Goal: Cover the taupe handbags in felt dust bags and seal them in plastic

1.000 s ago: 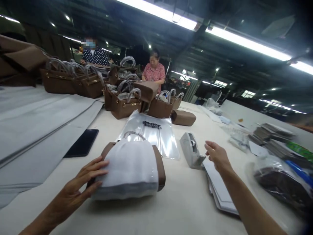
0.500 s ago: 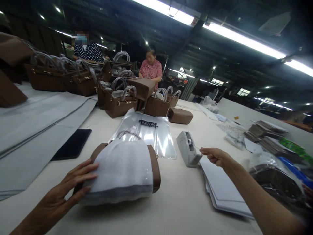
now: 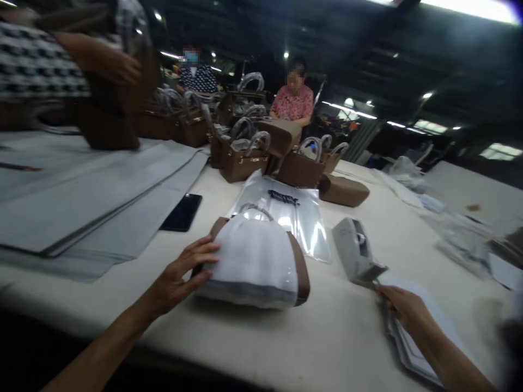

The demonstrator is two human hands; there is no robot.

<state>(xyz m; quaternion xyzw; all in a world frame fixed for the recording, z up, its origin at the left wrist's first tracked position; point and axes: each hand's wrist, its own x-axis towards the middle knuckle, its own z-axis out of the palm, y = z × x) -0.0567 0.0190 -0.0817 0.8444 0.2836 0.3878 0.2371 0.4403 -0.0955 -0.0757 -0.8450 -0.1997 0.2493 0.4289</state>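
Note:
A brown handbag (image 3: 303,269) lies in front of me, with white paper (image 3: 253,256) wrapped round its middle and its plastic-covered handle (image 3: 256,208) pointing away. My left hand (image 3: 182,277) rests against the bag's left end, fingers stretched over the paper's edge and thumb lower down. To the right stands a grey tape dispenser (image 3: 353,247). My right hand (image 3: 404,307) is at its near end, thumb and fingers pinched on the end of the tape (image 3: 376,283), which shows only faintly. Beneath that hand lies a stack of white sheets (image 3: 433,310).
Behind the bag lies a clear plastic bag (image 3: 314,223) with dark print. A black phone-like slab (image 3: 182,212) and large grey sheets (image 3: 98,185) are at left. Several brown handbags (image 3: 245,163) stand farther back. A co-worker's arm (image 3: 98,54) reaches in at upper left; two people stand beyond.
The view has swung left. My right hand has come nearer to me, down below the dispenser's end. A co-worker's arm with a brown bag has appeared at upper left. My left hand stays on the handbag.

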